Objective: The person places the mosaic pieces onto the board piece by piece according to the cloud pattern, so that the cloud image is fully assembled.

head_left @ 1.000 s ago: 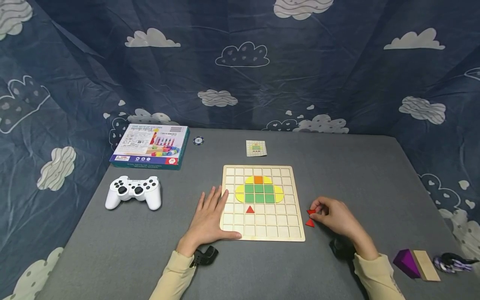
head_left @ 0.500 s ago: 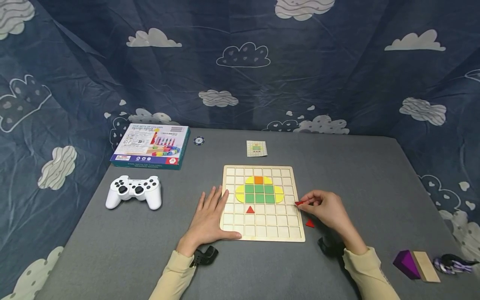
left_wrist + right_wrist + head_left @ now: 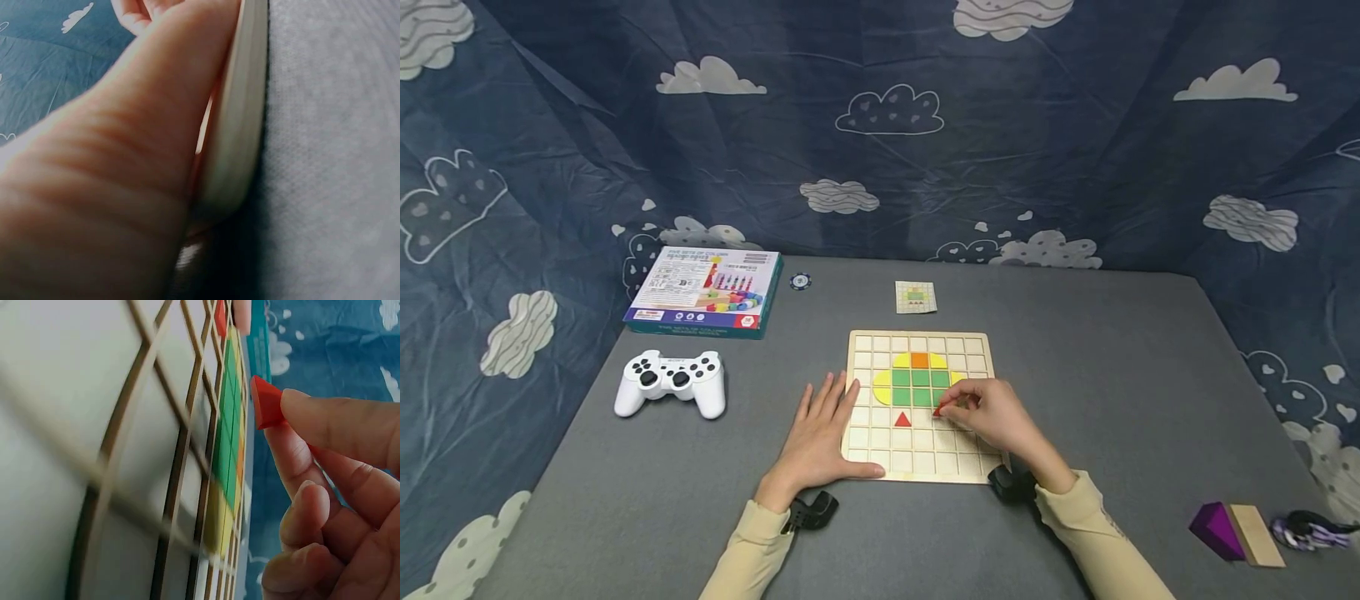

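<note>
A wooden grid board (image 3: 865,459) lies on the table, with green tiles (image 3: 919,378), yellow rounded tiles (image 3: 882,388) and an orange square tile (image 3: 919,360) set in its squares. One red triangle tile (image 3: 902,420) sits in a square below them. My left hand (image 3: 815,442) rests with fingers spread along the board's left edge; the left wrist view shows it against the board's side. Between thumb and fingertips, my right hand (image 3: 996,414) pinches another red triangle tile (image 3: 267,403). It is over the board, just below the green tiles, and the right wrist view shows a gap beneath it.
Behind the board lies a small pattern card (image 3: 916,297). A flat box (image 3: 703,287), a poker chip (image 3: 801,282) and a white game controller (image 3: 671,382) are on the left. A purple block (image 3: 1217,530), a wooden block (image 3: 1256,535) and a small dark-and-purple object (image 3: 1309,530) stand front right.
My right hand has picked up a red triangle tile from beside the board and carried it left over the grid. Its arm now hides the other loose red triangle. My left hand stays put.
</note>
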`<state>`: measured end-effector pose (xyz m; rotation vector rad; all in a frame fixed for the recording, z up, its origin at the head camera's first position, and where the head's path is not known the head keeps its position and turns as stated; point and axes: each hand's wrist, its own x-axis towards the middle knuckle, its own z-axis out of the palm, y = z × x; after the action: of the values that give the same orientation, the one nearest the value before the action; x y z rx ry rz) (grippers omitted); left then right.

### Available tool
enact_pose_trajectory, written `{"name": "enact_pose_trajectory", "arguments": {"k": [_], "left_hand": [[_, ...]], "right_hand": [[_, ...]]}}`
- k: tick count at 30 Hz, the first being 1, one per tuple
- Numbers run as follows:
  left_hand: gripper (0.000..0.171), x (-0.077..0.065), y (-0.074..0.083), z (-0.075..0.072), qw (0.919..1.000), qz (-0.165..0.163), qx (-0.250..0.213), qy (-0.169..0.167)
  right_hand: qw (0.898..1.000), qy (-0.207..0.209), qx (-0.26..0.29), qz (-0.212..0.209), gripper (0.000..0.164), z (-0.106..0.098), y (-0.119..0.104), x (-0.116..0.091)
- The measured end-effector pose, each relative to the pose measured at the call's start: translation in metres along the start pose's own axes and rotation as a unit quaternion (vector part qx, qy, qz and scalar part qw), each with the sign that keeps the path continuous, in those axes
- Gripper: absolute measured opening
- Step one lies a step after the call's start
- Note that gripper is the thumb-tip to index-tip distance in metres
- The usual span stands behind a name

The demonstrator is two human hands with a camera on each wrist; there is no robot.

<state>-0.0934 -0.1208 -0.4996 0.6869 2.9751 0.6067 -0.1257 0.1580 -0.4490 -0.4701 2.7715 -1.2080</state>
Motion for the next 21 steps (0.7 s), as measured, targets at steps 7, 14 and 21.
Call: {"name": "enact_pose_trajectory", "arguments": {"k": [7, 14, 21], "left_hand": [[0.126, 0.001, 0.000, 0.001, 1.0000, -0.002, 0.006, -0.002], [0.125, 0.000, 0.000, 0.001, 1.0000, -0.002, 0.002, -0.003], [0.125, 0.000, 0.000, 0.002, 1.0000, -0.001, 0.003, -0.003]], "right_hand": [[1.000, -0.023, -0.016, -0.010, 0.004, 0.015, -0.011, 0.005], [0.999, -0.039, -0.037, -0.002, 0.003, 0.022, -0.014, 0.006], [0.997, -0.028, -0.069, 0.009, 0.004, 0.023, -0.014, 0.007]]}}
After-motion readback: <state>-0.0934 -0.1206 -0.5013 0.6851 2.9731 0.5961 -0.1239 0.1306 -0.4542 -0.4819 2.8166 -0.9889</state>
